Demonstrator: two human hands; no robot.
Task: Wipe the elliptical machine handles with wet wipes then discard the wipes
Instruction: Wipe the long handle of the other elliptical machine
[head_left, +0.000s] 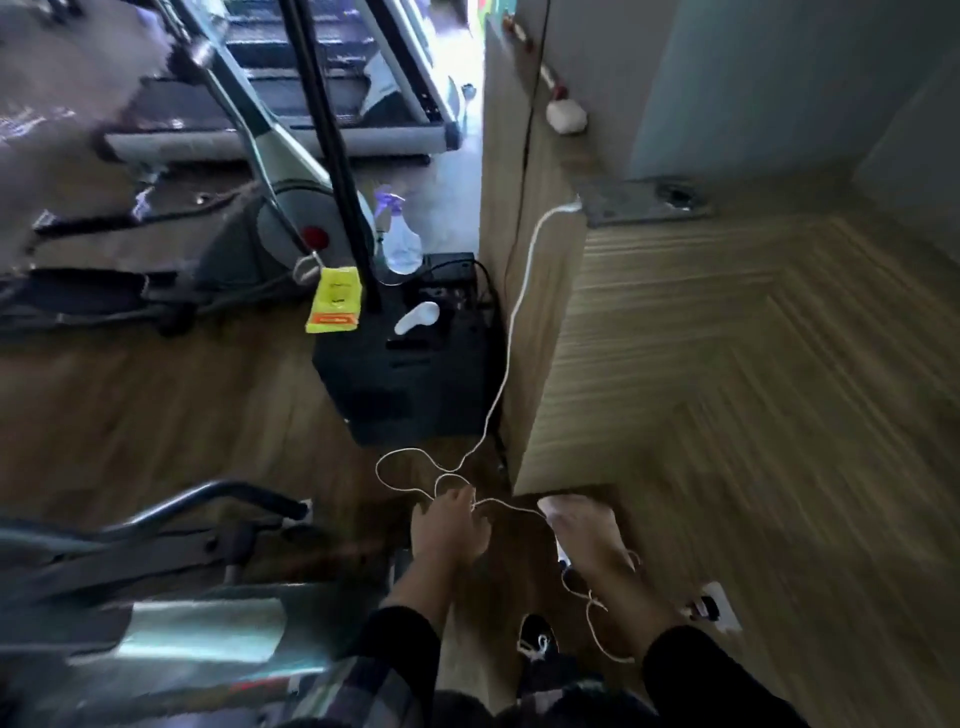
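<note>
A yellow pack of wet wipes (335, 300) lies on the edge of a black box (410, 384) on the floor. An elliptical machine (156, 597) fills the lower left, its curved dark handle (223, 493) ending in a black grip. My left hand (449, 527) is low in the middle, fingers curled round a thin white cable (511, 332). My right hand (587, 540) is beside it at the corner of a wooden partition; the same cable runs under its palm, and it seems to hold it. Neither hand holds a wipe. The picture is blurred.
A clear spray bottle (401, 239) and a white object (417, 317) sit on the black box. A second exercise machine (270, 223) with a black upright pole (332, 156) stands behind. The wooden partition (524, 291) rises on the right, with a wall socket (711, 605) low on it.
</note>
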